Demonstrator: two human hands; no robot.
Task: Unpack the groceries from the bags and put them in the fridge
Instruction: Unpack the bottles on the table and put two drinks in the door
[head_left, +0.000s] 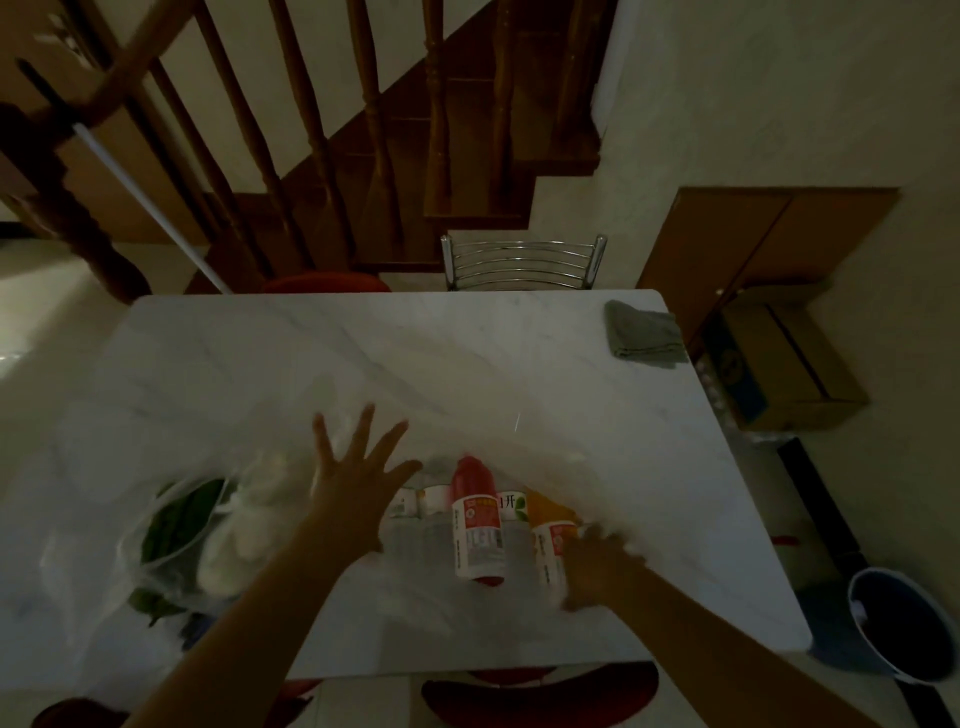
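Observation:
On the white marble table several bottles lie side by side under a blurred clear plastic bag: a red drink bottle, an orange one and clear water bottles. My left hand hovers above them with its fingers spread and holds nothing. My right hand is closed on the bag's plastic beside the orange bottle. A second clear bag at the left holds green vegetables and white items.
A grey cloth lies on the table's far right corner. A metal chair stands behind the table, red stools at the near edge. Cardboard boxes and a blue bucket sit on the floor at the right. A wooden staircase rises behind.

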